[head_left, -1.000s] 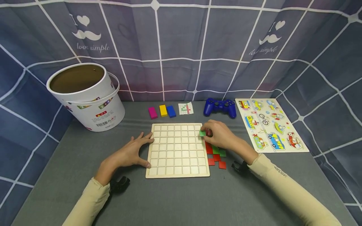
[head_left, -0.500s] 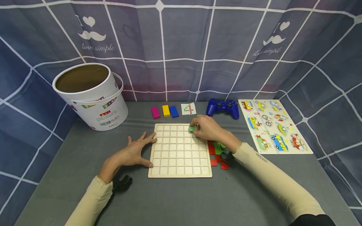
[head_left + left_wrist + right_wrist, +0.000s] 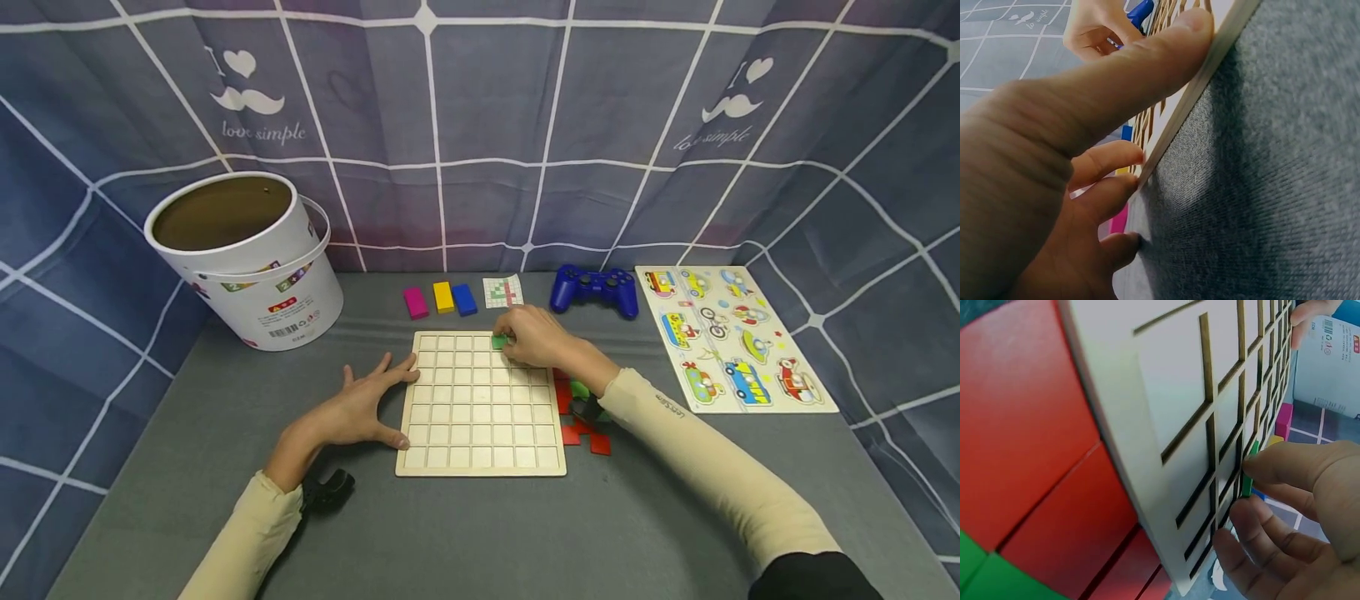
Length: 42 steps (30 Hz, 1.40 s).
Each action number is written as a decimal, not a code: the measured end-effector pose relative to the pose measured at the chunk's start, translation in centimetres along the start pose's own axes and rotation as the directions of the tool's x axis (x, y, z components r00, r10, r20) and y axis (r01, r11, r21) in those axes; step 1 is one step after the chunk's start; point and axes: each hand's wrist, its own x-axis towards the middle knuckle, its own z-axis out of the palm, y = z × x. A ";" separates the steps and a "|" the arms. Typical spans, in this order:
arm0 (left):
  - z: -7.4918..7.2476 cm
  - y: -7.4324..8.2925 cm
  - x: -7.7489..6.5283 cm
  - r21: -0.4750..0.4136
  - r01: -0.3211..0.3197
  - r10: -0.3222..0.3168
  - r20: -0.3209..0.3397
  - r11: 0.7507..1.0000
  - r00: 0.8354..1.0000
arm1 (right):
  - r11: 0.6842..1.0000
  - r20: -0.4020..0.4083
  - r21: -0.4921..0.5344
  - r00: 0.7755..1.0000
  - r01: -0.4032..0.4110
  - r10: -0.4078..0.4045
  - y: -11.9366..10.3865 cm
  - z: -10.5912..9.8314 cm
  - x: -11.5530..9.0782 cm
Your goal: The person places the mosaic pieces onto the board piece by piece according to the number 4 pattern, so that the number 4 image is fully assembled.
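Note:
A pale wooden grid board [image 3: 480, 408] lies flat on the grey table. My left hand [image 3: 358, 407] has its fingers spread along the board's left edge; in the left wrist view the thumb [image 3: 1147, 62] rests on the rim. Between thumb and fingers my right hand [image 3: 538, 337] pinches a small green square tile [image 3: 1249, 478]. That tile is at a cell in the board's far row, right of the middle, standing tilted at the grid in the right wrist view. Red tiles [image 3: 1072, 531] and green tiles [image 3: 1010, 578] lie beside the board's right edge, partly hidden under my right forearm.
Behind the board lie a magenta block [image 3: 416, 302], a yellow block [image 3: 443, 297], a blue block [image 3: 464, 300] and a small grid pattern card [image 3: 502, 292]. A blue game controller [image 3: 595, 290] and a vehicle picture board [image 3: 735, 342] are at right, a white bucket [image 3: 277, 292] at back left.
My right hand has carried the green tile leftward from the board's right edge to a cell in the far row. The left hand keeps its place on the left edge.

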 end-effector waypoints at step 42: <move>0.4 -0.1 -0.4 -0.040 -0.024 0.024 -0.011 0.999 1.000 | 0.992 -0.053 0.056 0.991 -0.117 0.120 6.9 -3.6 -9.8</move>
